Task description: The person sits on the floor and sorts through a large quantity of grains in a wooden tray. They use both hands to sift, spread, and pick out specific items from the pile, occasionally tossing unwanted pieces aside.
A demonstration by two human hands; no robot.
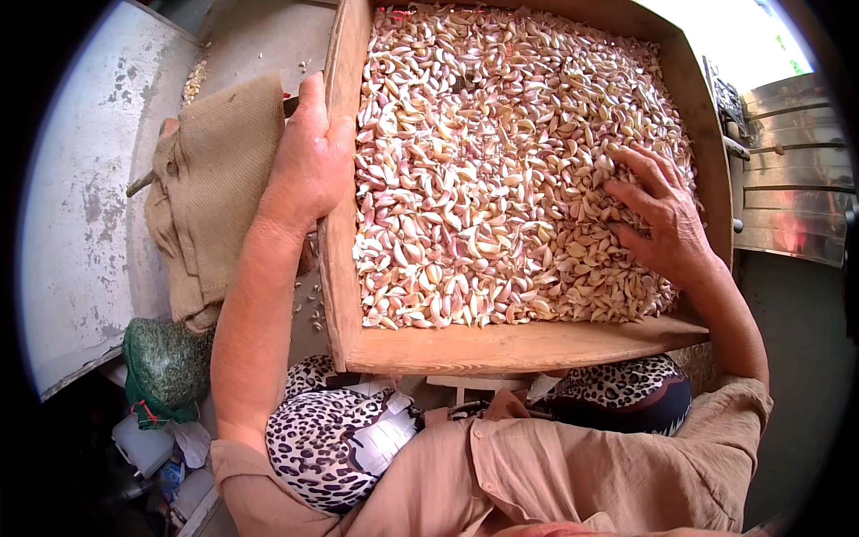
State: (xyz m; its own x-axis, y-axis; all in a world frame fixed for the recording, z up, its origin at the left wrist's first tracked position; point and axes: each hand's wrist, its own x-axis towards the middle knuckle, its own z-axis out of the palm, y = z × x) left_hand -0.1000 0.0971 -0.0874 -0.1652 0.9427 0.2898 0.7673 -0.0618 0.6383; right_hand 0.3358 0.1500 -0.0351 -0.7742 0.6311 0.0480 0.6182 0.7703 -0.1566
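Observation:
A large wooden-framed tray [523, 349] lies in front of me above my knees, and a wire mesh bottom shows through in places. Loose unpeeled garlic cloves [463, 221] cover it, thinner around the upper middle. My left hand [312, 154] grips the tray's left wall, with the thumb pointing up along its outer side. On the right half of the tray, my right hand [661, 208] rests with spread, bent fingers among the cloves; its fingertips are partly hidden by them.
Left of the tray hangs a folded tan cloth [215, 188], with a white, worn panel [87, 194] beyond it. A green mesh bag [168, 369] and plastic containers [144, 443] stand at lower left. Shiny metal slats [795, 174] are at the right. Stray cloves lie on the floor.

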